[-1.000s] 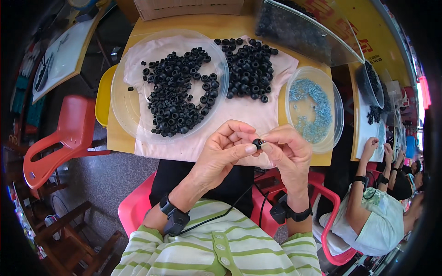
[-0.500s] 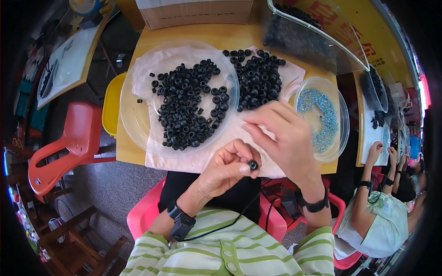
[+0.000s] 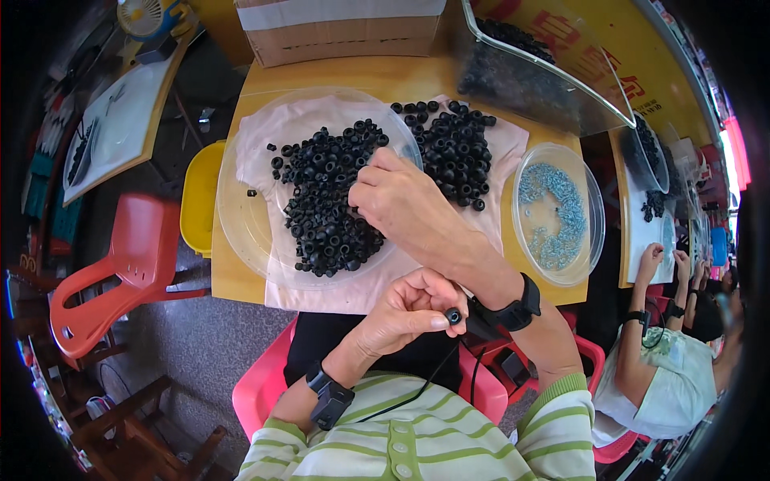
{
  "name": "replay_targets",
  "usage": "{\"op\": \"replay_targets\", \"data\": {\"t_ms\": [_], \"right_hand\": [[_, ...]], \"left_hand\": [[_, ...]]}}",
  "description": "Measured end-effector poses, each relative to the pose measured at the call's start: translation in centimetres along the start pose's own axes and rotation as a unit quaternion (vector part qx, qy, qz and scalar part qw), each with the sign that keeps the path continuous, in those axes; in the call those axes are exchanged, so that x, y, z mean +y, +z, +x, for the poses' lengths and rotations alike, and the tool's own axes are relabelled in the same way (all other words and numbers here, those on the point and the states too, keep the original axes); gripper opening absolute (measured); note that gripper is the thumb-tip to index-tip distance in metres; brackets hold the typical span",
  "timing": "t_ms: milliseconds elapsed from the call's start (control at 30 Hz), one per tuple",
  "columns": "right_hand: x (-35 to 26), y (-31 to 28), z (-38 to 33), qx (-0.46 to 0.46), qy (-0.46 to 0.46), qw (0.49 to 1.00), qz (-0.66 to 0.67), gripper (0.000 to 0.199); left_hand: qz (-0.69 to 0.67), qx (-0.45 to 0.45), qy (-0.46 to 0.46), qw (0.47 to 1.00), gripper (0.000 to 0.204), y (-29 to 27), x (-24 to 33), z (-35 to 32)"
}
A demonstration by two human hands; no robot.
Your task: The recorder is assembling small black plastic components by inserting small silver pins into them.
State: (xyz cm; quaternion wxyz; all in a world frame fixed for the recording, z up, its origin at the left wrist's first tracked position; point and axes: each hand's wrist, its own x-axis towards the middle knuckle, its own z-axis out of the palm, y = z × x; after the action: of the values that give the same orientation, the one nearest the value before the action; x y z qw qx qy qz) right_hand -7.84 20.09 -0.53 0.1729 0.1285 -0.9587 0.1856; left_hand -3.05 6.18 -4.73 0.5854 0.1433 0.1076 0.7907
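Low in front of me, my left hand (image 3: 401,317) pinches a small round black hollow piece (image 3: 453,316) between thumb and fingers, its hole facing me. My right hand (image 3: 405,200) reaches across to the right side of a wide clear round tray (image 3: 231,220), its fingers bent together at the black pieces (image 3: 329,184) heaped there. Whatever is between its fingertips is hidden. Larger round black pieces (image 3: 453,152) lie piled on the pink cloth (image 3: 507,138) beside the tray. Right of the cloth stands a clear round container (image 3: 520,232) with tiny blue bits (image 3: 573,212) inside.
A cardboard box (image 3: 341,40) and a clear bin (image 3: 553,92) of black pieces line the table's far edge. A yellow tub (image 3: 196,200) and a red chair (image 3: 144,240) stand at the left. Another person (image 3: 654,377) works at a table on the right.
My right hand has moved left and away from me, from above the cloth to the tray's heap. My left hand still holds the black piece, slightly lower and further right.
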Motion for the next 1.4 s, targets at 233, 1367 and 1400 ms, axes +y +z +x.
{"op": "replay_targets", "data": {"t_ms": [233,1367,1400], "right_hand": [[-1.1,-5.1,-1.7,0.081,0.129,0.964,0.219,0.013],[-4.8,-10.2,-13.9,0.196,0.316,0.85,0.373,0.013],[-4.8,-10.3,-13.9,0.198,0.334,0.821,0.418,0.013]], "left_hand": [[0.023,0.008,0.001,1.0,0.023,-0.1,0.0,0.1],[0.115,0.164,0.049,0.978,0.021,3.7,-1.4,1.3],[0.105,0.161,0.045,0.98,0.021,3.5,-1.4,1.2]]}}
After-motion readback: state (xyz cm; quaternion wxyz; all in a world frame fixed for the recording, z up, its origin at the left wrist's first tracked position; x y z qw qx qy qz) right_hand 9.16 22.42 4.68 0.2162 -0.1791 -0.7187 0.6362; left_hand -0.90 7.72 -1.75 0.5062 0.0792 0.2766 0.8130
